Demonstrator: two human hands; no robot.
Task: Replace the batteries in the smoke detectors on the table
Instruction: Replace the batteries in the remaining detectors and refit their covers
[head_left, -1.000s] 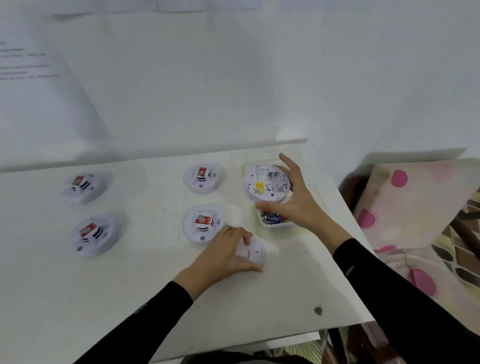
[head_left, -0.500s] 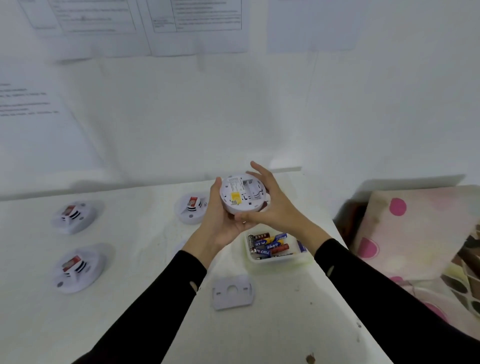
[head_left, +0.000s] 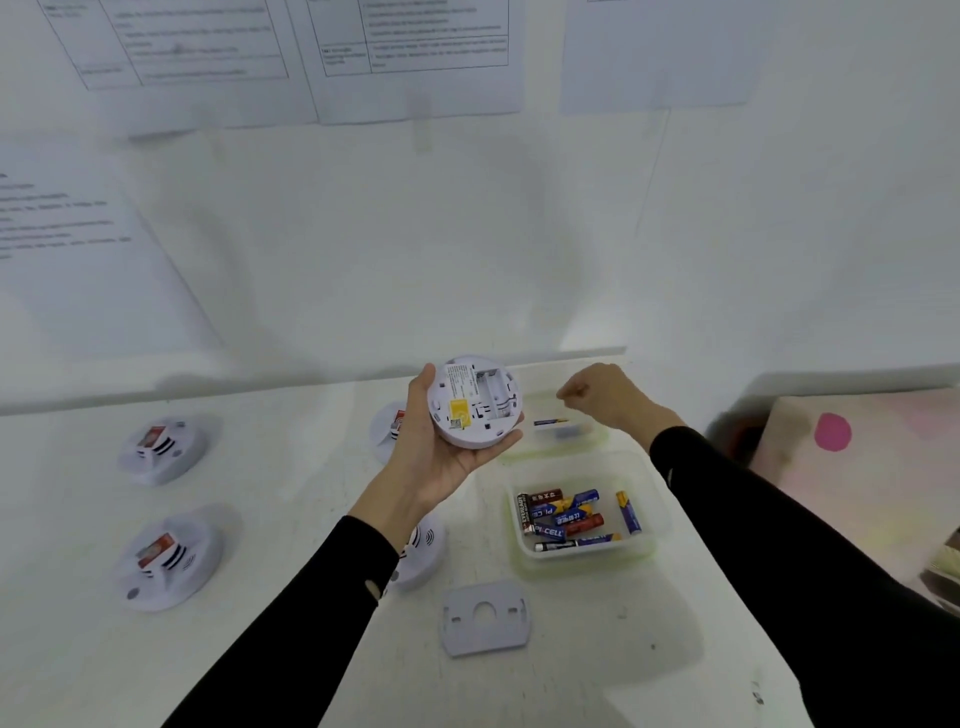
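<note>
Nearest you, the detached mounting plate (head_left: 485, 618) lies flat on the table (head_left: 260, 649), with the near tub of batteries (head_left: 576, 517) just beyond it to the right. Your left hand (head_left: 441, 452) holds the open smoke detector (head_left: 475, 401) cupped in the palm, back side up, fingers wrapped round its rim; the battery bay looks empty, though the view is too soft to be sure. Your right hand (head_left: 605, 397) hovers over the far tub (head_left: 558, 431) with its fingers curled in. I cannot tell whether it pinches anything; a battery lies in that tub below it.

Four more detectors sit on the table: two at the left (head_left: 166, 449) (head_left: 166, 558), one partly hidden behind your left hand (head_left: 387, 428), one under your left wrist (head_left: 423, 548).

The risks from here, as I judge them:
- The two tubs sit close together, so spent cells could get mixed with fresh ones
- A cell could go into the bay the wrong way round, since you hold the detector tilted
- The detector rests in an open palm and could slip while you press cells in
</note>
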